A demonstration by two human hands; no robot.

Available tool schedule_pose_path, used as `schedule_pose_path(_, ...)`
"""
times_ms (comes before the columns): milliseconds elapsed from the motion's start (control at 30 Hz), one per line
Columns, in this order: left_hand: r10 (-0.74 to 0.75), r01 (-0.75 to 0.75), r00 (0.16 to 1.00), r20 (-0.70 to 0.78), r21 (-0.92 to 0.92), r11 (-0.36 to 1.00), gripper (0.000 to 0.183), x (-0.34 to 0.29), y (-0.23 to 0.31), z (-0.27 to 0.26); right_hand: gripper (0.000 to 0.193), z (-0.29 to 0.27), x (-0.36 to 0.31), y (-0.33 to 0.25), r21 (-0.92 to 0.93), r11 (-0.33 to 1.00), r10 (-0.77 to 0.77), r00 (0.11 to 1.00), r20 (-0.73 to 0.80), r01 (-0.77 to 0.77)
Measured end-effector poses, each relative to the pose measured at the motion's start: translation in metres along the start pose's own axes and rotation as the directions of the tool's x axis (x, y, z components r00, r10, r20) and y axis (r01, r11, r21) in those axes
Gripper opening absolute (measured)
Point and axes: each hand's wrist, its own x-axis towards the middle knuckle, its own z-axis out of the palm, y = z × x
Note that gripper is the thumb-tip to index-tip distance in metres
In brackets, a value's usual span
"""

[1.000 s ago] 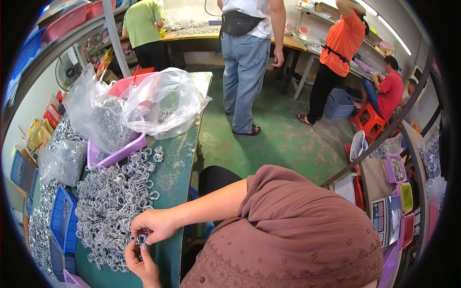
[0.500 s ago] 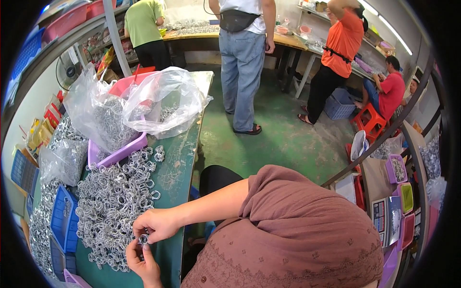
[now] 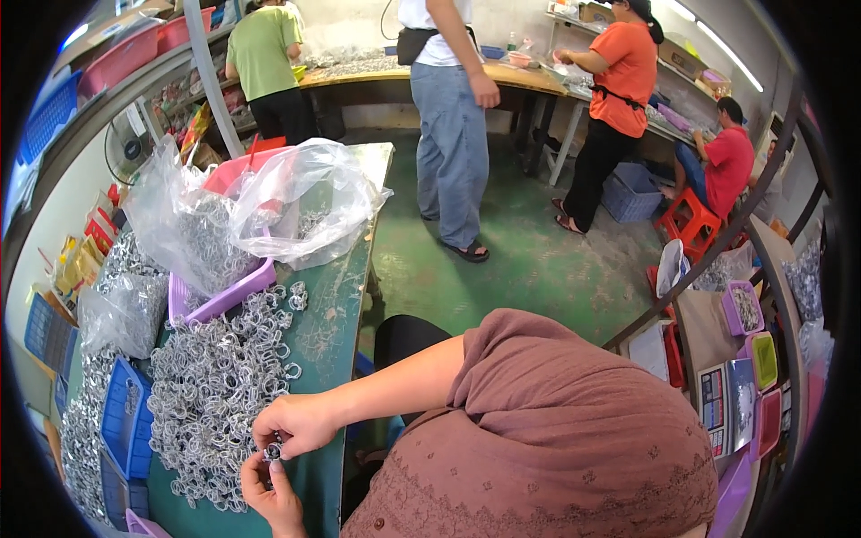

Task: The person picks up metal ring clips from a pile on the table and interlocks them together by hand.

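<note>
Over the table's near edge, both my hands meet at one small silvery metal ring. My right hand pinches it from above between thumb and fingers. Below, my left hand grips it with the thumb and fingertips. Part of the ring is covered by the fingers, and its finer details are too small to make out. Just beyond my hands spreads a large heap of similar loose metal rings. A purple basket borders the heap, carrying a clear plastic bag full of metal pieces.
Blue trays stand left of the heap on the green table. An open clear bag lies farther back. A standing person is beyond the table; others work around the room. Shelving with bins is at right.
My hands stay together on the ring, with only a slight shift in the view. The person in jeans has turned, and the one in orange has lowered a raised arm.
</note>
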Motion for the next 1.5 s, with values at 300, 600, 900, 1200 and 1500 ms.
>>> schedule_pose_path(300,0.073,-0.073,0.997,0.006,0.097,0.993,0.014,0.003,0.023,0.009,0.021,0.006,-0.004,0.005,-0.219,0.964,-0.162,0.986,-0.043,0.149)
schedule_pose_path(600,0.140,-0.151,0.987,0.073,0.174,0.973,0.011,0.001,0.027,0.006,0.017,0.007,-0.016,-0.005,-0.221,0.969,-0.116,0.993,-0.028,0.107)
schedule_pose_path(900,0.098,-0.099,0.995,0.031,0.036,0.994,0.010,-0.002,-0.001,0.009,0.019,0.009,-0.018,-0.005,-0.208,0.975,-0.094,0.994,-0.059,0.080)
schedule_pose_path(1200,0.085,-0.086,0.996,0.036,0.023,0.996,0.012,-0.002,-0.005,0.010,0.020,0.006,-0.021,-0.006,-0.164,0.985,-0.058,0.997,-0.049,0.049)
schedule_pose_path(1500,0.082,-0.085,0.995,0.054,0.048,0.995,0.014,-0.001,-0.002,0.007,0.019,0.008,-0.021,-0.005,-0.147,0.988,-0.066,0.996,-0.057,0.057)
